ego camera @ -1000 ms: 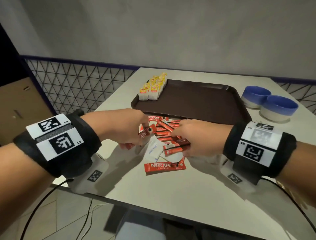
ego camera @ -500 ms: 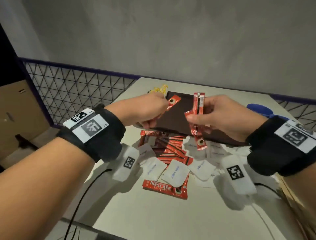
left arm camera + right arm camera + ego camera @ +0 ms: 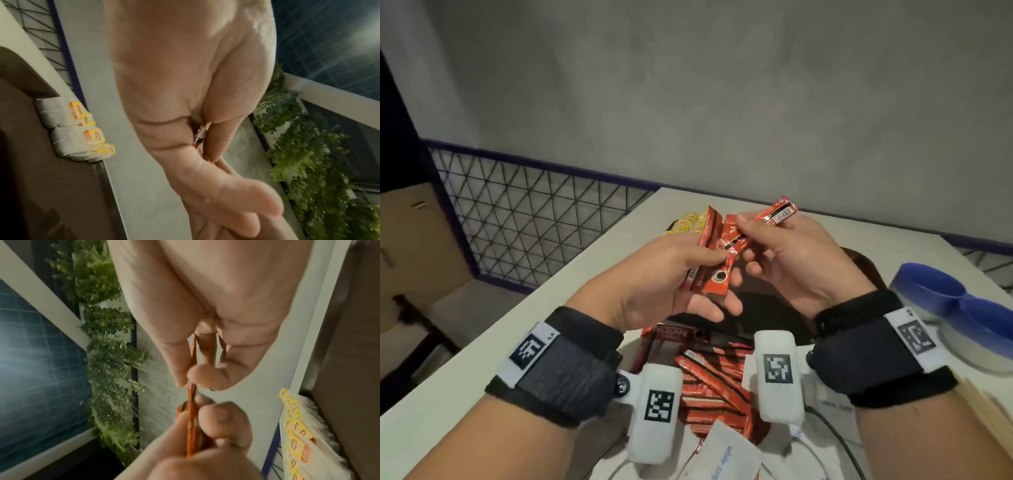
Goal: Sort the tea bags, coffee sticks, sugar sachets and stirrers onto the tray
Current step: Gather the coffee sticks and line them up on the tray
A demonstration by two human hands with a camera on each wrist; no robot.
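Both hands are being held up above the white bench (image 3: 571, 308), over the near edge of the dark brown plastic tray (image 3: 767, 318). The left hand (image 3: 664, 284) is pinching several red foil coffee sticks (image 3: 717, 257) upright between thumb and curled fingers (image 3: 702, 255). The right hand (image 3: 794, 263) is gripping another red coffee stick (image 3: 775, 214), its far end sticking out past the fingertips (image 3: 748, 226). More red sticks (image 3: 709, 380) are lying loose on the bench below the wrists, and yellow-tagged tea bags (image 3: 69, 128) are sitting at the tray's far left corner.
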